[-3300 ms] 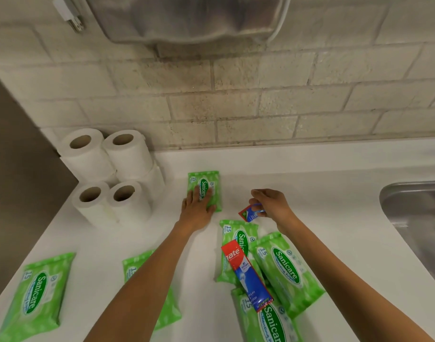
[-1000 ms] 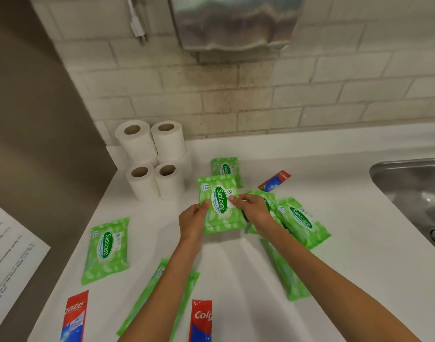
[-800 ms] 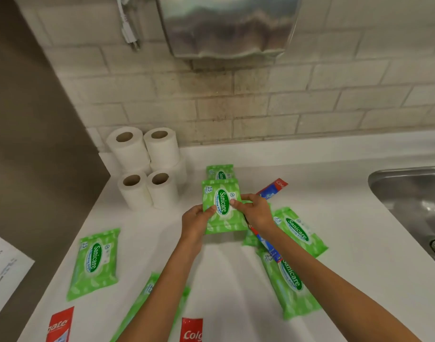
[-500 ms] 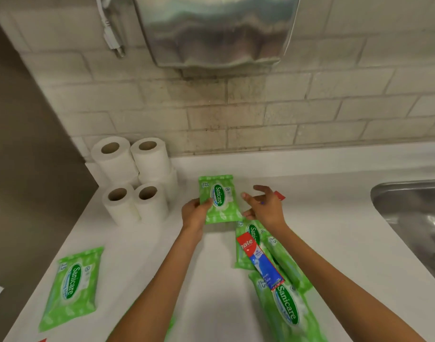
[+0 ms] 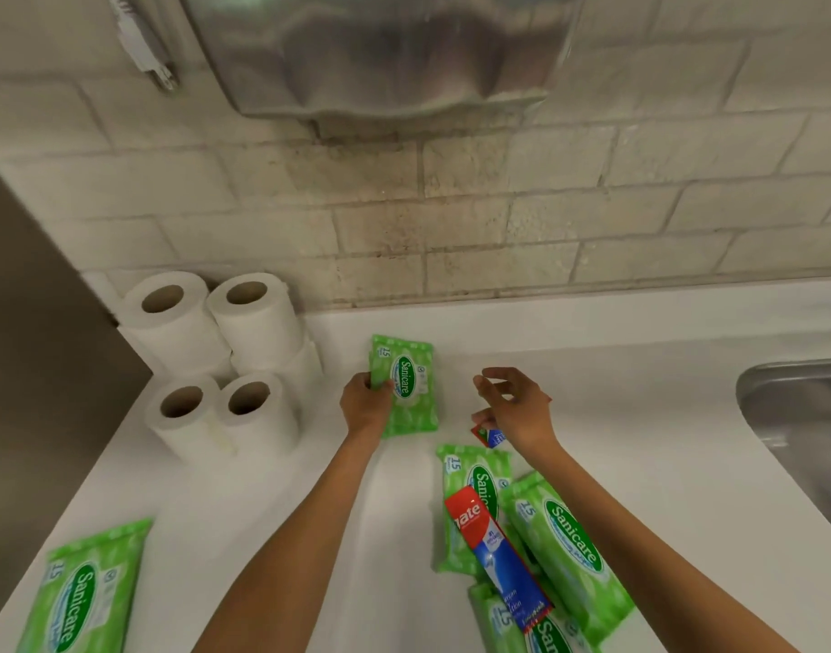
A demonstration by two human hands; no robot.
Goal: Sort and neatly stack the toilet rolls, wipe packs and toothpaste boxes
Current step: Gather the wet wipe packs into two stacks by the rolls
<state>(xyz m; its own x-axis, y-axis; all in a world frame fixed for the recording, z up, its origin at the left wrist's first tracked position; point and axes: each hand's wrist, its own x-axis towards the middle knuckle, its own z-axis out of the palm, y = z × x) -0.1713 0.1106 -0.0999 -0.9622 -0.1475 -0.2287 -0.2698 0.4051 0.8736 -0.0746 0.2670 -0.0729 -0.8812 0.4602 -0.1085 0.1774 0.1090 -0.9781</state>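
My left hand point(image 5: 364, 403) grips the left edge of a green wipe pack point(image 5: 411, 386), which lies on another pack near the back wall. To its right my right hand point(image 5: 514, 407) hovers with fingers loosely spread, holding nothing. A small toothpaste box point(image 5: 491, 436) peeks out beneath that hand. Several toilet rolls point(image 5: 215, 360) stand stacked in the back left corner. Nearer me lie more wipe packs point(image 5: 569, 553), and a red and blue toothpaste box point(image 5: 498, 553) slants across them. One more pack point(image 5: 83, 591) lies at the front left.
A white counter point(image 5: 639, 440) carries everything. A steel sink point(image 5: 799, 417) is set into it at the right. A metal wall unit point(image 5: 380, 49) hangs above on the brick wall. A dark panel point(image 5: 27, 346) bounds the counter on the left.
Both hands carried the wipe pack back and set it on the far pack. My right hand then let go and drew off to the right, while my left keeps its hold.
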